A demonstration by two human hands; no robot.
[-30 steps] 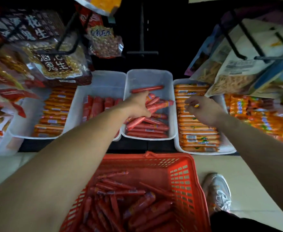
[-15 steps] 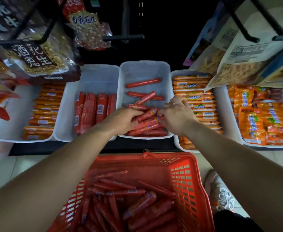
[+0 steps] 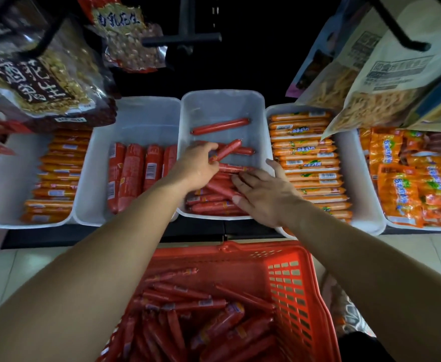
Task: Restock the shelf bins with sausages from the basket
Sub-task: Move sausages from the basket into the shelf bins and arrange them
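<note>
A: Item: sausages (image 3: 214, 202); where held?
B: Heaped at the front of the middle bin (image 3: 222, 99); more in the basket (image 3: 290, 288) below; one sausage (image 3: 228, 148) pinched at its near end by the left hand (image 3: 197, 167), fingers curled.
A: Right hand (image 3: 263, 194)?
B: Fingers straight, slightly spread, flat on the sausages.
A: Handling?
B: Probably light, stiff, slick-skinned, prone to roll; grip mid-length.

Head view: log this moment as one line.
left grip holds red sausage | right grip flat on sausage pile | middle bin part filled | red basket holds more sausages
</note>
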